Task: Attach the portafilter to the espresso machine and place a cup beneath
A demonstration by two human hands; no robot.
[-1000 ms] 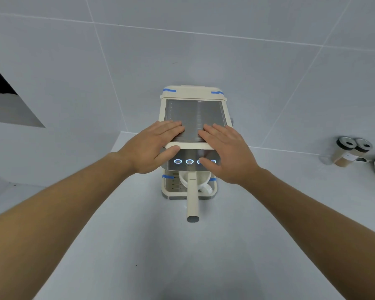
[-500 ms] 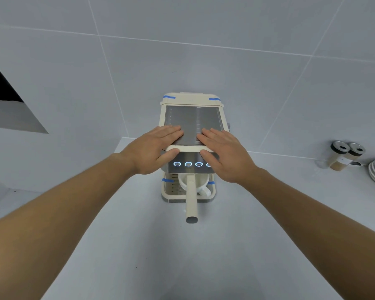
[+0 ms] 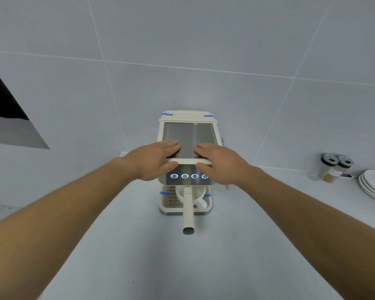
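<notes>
Our left hand (image 3: 154,160) and right hand (image 3: 220,163) lie open and flat on the machine (image 3: 187,131) top, thumbs under its front lip, arms outstretched.

The cream espresso machine (image 3: 187,135) stands on the pale counter against the tiled wall, with a grey metal top plate, a steel front panel bearing a row of lit ring buttons and strips of blue tape at its corners. The portafilter (image 3: 188,210) is seated under the front, its cream handle pointing straight out over the counter. A white cup (image 3: 198,194) sits upright on the drip tray beneath it, handle turned to the front right.
</notes>
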